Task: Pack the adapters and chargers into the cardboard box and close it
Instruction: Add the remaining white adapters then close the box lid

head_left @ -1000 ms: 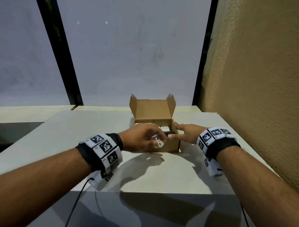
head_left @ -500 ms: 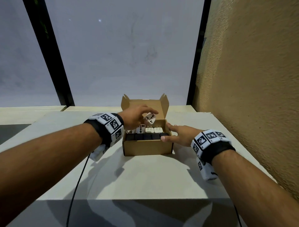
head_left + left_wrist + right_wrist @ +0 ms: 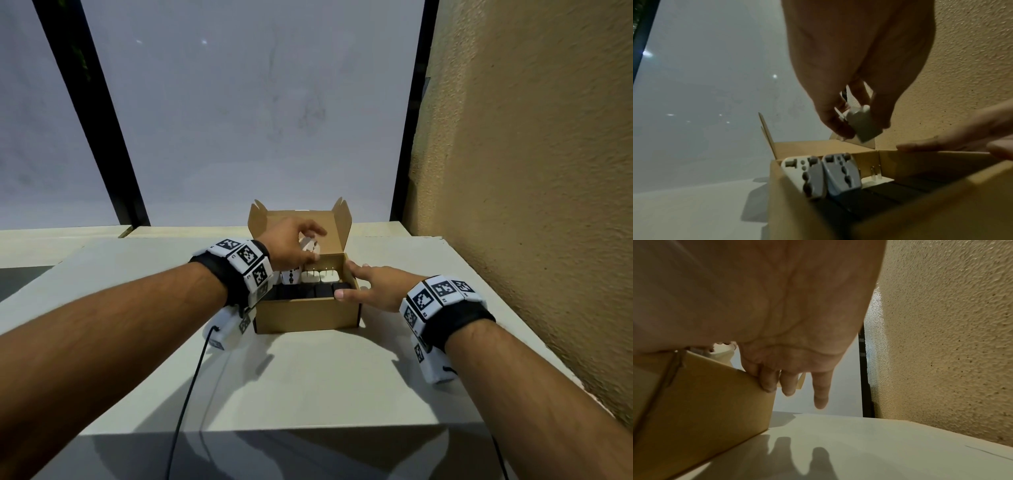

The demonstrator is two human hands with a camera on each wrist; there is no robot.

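Observation:
An open cardboard box [image 3: 308,317] sits mid-table with its lid [image 3: 301,222] standing up at the back. Black chargers [image 3: 308,291] fill its front row; white adapters [image 3: 291,275] and white chargers [image 3: 320,275] with prongs up fill the back row. My left hand [image 3: 301,245] hovers over the back row and pinches a white adapter [image 3: 308,247] [image 3: 862,127] between thumb and fingers. My right hand [image 3: 363,286] rests with straight fingers along the box's right wall [image 3: 715,394], thumb at the front corner.
A rough tan wall [image 3: 531,171] runs close along the table's right side. A frosted window with black frames [image 3: 137,205] stands behind the box. The pale table [image 3: 308,383] extends toward me. A black cable [image 3: 191,383] hangs from my left wrist.
My left hand has carried the white adapter from the box's front edge up and back, over the back row. My right hand has stayed at the box's right side.

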